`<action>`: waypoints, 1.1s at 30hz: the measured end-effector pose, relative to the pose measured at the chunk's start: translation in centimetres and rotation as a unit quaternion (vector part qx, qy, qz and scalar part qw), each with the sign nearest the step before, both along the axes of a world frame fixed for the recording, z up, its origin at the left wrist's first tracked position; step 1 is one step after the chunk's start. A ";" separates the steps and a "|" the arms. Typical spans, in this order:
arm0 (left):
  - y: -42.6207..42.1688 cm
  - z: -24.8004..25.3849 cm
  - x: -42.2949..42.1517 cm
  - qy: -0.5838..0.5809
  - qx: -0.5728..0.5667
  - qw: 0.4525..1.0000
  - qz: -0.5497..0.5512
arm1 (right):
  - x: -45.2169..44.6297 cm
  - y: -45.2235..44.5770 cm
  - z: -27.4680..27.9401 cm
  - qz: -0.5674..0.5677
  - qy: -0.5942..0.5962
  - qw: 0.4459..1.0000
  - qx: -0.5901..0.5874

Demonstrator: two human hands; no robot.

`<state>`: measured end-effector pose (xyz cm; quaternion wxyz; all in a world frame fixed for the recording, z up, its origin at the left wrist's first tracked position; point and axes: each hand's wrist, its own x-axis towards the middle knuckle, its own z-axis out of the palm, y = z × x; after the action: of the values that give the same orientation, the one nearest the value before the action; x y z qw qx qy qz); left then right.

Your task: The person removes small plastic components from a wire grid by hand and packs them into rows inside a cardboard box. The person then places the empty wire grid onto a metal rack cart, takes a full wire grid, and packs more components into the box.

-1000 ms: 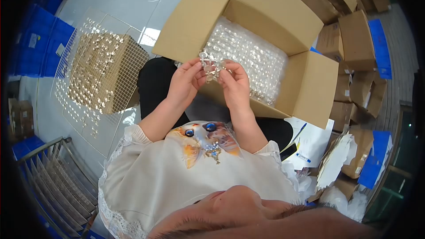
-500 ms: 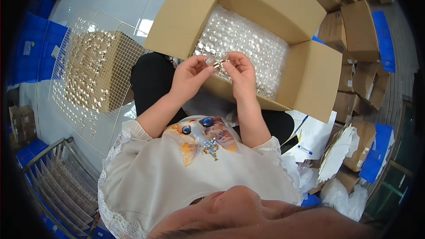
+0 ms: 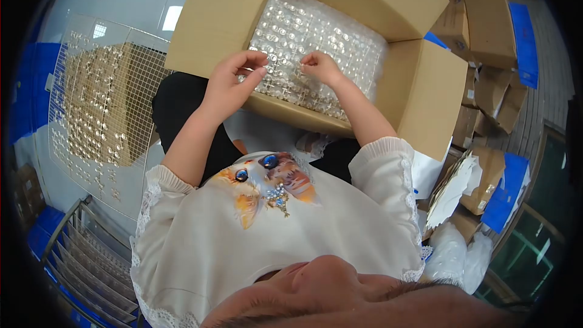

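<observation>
Rows of small shiny silver pieces [image 3: 290, 21] lie on clear, bubbly plastic inside an open cardboard box [image 3: 413, 85]. My left hand [image 3: 234, 85] hovers over the near left edge of the box, thumb and forefinger apart, with nothing visible between them. Over the middle of the rows, my right hand [image 3: 322, 68] has its fingers pinched together. Whatever those fingertips hold, if anything, is too small to make out. Whether they touch the pieces below cannot be seen.
A wire mesh rack [image 3: 136, 76] carrying many small metallic pieces leans at the left against a cardboard box. Tall box flaps [image 3: 197, 12] rise around the opening. Stacked cartons [image 3: 495, 30], white sheets [image 3: 452, 191] and plastic bags [image 3: 446, 252] stand at the right.
My hands were together at the box's near edge, fingering a small shiny piece. They have parted: the left moved left and up, the right moved farther over the rows. The view has shifted.
</observation>
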<state>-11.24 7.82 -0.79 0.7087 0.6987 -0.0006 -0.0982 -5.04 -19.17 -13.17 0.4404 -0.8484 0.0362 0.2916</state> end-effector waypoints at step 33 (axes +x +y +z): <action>-0.6 0.2 0.2 -0.083 0.095 0.992 -0.025 | 0.4 3.9 1.2 0.244 -0.283 0.869 -0.326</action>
<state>-11.04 7.25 -0.61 0.6341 0.7681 -0.0674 -0.0575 -4.66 -15.23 -11.98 0.0455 -0.9716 -0.2053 0.1088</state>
